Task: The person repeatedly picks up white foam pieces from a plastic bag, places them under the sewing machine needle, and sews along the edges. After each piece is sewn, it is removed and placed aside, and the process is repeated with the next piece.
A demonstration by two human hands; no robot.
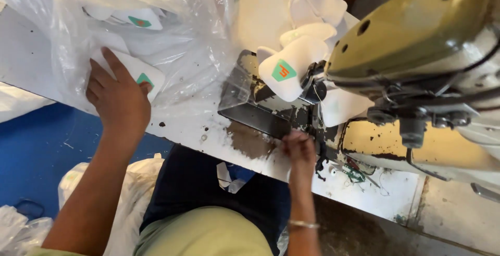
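Note:
My left hand (117, 97) reaches into a clear plastic bag (172, 53) and rests on a white shaped piece with a green patch (141, 73); more such pieces (136, 19) lie inside the bag. My right hand (299, 149) sits at the table's front edge, under the head of a sewing machine (416, 42), fingers curled near the needle area. Whether it pinches anything is hidden. A chain of sewn white pieces (286, 68), one with a green patch, hangs behind the needle.
The white table (198, 126) is chipped and stained around the dark machine plate (250, 110). Below its edge are a blue floor (36, 141), white bags (135, 183) and my lap in dark cloth.

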